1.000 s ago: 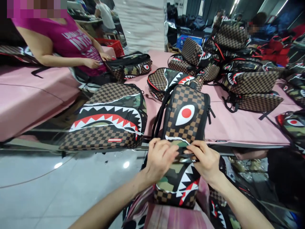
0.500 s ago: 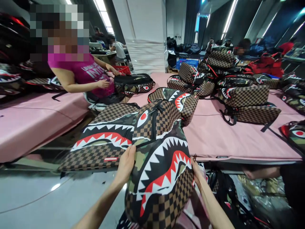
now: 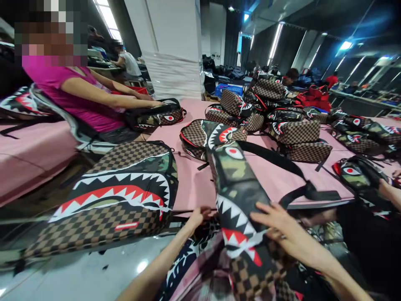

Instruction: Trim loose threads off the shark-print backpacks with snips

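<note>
From here, the right hand [image 3: 278,225] lies spread-fingered on a brown-checked, camouflage, shark-toothed backpack [image 3: 241,200] at the smooth pink table's [image 3: 191,179] edge, its lower end blurred. The left hand [image 3: 202,216] curls beside it; whether it grips anything, I cannot tell.

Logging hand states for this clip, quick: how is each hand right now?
Left hand: fingers partly curled beside the upright backpack; whether it grips anything cannot be told.
Right hand: open, fingers spread against that backpack.
</note>
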Demonstrator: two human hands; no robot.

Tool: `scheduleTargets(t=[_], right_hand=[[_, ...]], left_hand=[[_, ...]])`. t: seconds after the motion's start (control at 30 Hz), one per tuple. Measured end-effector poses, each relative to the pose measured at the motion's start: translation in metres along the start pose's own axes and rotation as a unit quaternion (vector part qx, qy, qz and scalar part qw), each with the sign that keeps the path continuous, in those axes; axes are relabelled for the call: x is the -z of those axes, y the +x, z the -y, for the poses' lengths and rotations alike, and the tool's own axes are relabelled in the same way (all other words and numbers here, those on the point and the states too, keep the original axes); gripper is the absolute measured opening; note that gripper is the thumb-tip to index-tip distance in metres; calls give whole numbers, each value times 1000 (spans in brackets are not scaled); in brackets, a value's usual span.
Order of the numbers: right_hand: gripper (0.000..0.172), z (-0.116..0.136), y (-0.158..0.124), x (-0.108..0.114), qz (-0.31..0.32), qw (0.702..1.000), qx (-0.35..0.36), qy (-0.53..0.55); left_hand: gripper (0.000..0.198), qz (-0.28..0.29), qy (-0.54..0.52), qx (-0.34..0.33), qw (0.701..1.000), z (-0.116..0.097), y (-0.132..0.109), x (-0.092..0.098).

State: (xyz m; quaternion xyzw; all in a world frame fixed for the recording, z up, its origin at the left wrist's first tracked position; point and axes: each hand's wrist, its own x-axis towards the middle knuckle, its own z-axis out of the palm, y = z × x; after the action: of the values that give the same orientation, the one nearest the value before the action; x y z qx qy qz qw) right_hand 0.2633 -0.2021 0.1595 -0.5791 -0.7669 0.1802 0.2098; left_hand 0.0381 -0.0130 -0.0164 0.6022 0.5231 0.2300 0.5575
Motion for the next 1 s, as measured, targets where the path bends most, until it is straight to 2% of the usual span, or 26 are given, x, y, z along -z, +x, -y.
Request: scheduleTargets(t=[0.03,0.1,0.17,0.23,0.27,0.33,0.43,0.47,0.5,0.57,0.63,0.7,0.77,0.87,1.0], right_hand=[[56,8,5,-14,41,999,17,4],[68,21,8,-39,104,993,40,28],[73,30,6,-50,154,986,47,53],[75,33,3,-45,193,978,44,71],[74,32,4,-40,198,977,32,79],[70,27,11,-29,154,984,-11,92],[66,17,39,-22,20,996,-53,63],[66,15,50,-22,-4,998,-49,32],[66,13,61,-24,-7,999,-35,-3],[61,10,79,-28,22,997,-16,-67],[52,9,91,-31,48,993,-18,-106],[41,8,97,-31,70,990,-24,-120],[31,7,103,-31,94,986,-22,-133],[16,7,115,-32,143,978,-32,-148],[21,7,125,-36,176,975,-63,-122]], left_hand=[[23,-20,-4,-6,1000,-6,0,6],[26,-103,-4,-61,993,-22,-7,22],[27,-202,36,-209,956,-42,-20,34],[23,-179,133,-320,921,-63,-32,41],[21,-165,177,-348,906,-72,-36,43],[19,-160,254,-371,879,-86,-41,44],[19,-194,320,-402,835,-104,-42,44],[21,-178,333,-428,821,-111,-40,43],[26,-139,349,-456,806,-118,-37,43],[42,-9,393,-493,776,-134,-28,41],[58,114,440,-483,749,-147,-15,40],[68,180,474,-457,731,-156,-2,37],[75,196,501,-443,717,-161,6,32],[87,144,526,-443,711,-158,7,20],[86,72,518,-459,718,-148,4,8]])
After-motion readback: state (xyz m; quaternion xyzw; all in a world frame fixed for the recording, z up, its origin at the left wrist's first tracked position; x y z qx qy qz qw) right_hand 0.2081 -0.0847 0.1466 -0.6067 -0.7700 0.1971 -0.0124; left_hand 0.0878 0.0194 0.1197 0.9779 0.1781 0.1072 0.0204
